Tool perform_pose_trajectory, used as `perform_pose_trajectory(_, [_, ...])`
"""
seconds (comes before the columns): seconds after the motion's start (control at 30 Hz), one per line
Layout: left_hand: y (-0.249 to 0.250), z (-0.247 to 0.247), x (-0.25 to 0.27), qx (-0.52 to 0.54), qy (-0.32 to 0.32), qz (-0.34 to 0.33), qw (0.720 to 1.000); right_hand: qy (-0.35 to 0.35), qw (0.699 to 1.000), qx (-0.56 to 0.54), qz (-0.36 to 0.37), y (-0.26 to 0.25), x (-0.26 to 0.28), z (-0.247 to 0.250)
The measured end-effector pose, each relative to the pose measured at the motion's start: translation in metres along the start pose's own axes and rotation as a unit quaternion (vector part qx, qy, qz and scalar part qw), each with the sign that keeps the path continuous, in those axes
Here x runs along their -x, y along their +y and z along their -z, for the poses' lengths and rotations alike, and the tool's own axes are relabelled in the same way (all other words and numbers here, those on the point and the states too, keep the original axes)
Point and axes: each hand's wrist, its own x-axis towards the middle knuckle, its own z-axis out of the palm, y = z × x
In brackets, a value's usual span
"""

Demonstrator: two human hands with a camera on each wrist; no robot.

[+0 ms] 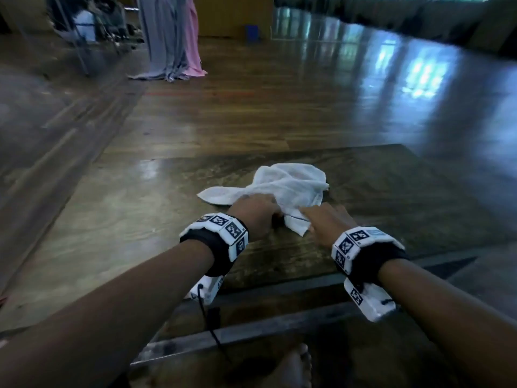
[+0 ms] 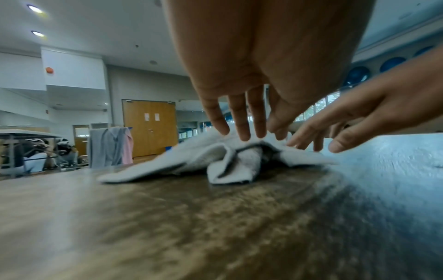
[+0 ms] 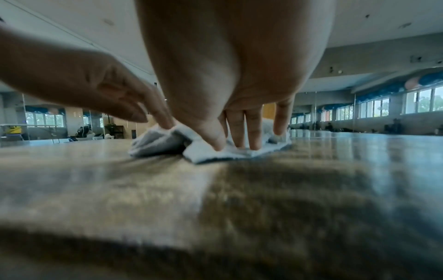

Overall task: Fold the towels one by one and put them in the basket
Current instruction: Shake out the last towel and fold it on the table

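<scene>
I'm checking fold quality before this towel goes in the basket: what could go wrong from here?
The white towel lies crumpled on the wooden table, layers bunched under the left hand; folding now would likely trap creases. The right hand touches it only with straight fingertips near one corner, so the cloth may slide. No basket is in view.

The head view looks down from above; both wrist views sit low over the table [image 1: 391,186], sharing the towel [image 2: 215,157] mid-frame.
</scene>
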Motion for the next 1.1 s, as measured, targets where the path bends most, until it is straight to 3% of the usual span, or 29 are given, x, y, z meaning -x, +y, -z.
perform_pose_trajectory(0.2, [0.009, -0.023, -0.03, -0.028, 0.01, 0.042, 0.999, 0.107, 0.994, 0.003, 0.003, 0.005, -0.005, -0.016])
perform_pose_trajectory(0.33, [0.019, -0.019, -0.029, -0.069, 0.019, 0.037, 0.997, 0.082, 0.994, -0.065, 0.024, 0.019, 0.014, 0.005])
perform_pose_trajectory(0.5, [0.043, 0.0, -0.01, -0.058, 0.074, -0.033, 0.995, 0.029, 0.987, -0.152, 0.038, 0.034, 0.052, 0.038])
perform_pose_trajectory(0.63, [0.062, 0.039, 0.006, -0.042, 0.115, -0.054, 0.991, 0.069, 0.966, -0.249, 0.035, 0.047, 0.087, 0.08])
perform_pose_trajectory(0.73, [0.069, 0.078, 0.024, -0.064, 0.135, -0.077, 0.986, 0.156, 0.959, -0.236, 0.034, 0.054, 0.114, 0.129])
perform_pose_trajectory(0.83, [0.063, 0.124, 0.049, -0.065, 0.147, -0.048, 0.986, 0.254, 0.942, -0.216, 0.031, 0.068, 0.144, 0.186])
perform_pose_trajectory(0.97, [0.05, 0.199, 0.098, 0.053, 0.192, -0.004, 0.98, 0.332, 0.924, -0.189, 0.009, 0.087, 0.185, 0.252])
perform_pose_trajectory(1.1, [0.051, 0.274, 0.156, 0.096, 0.285, -0.039, 0.953, 0.374, 0.902, -0.215, 0.022, 0.086, 0.224, 0.298])
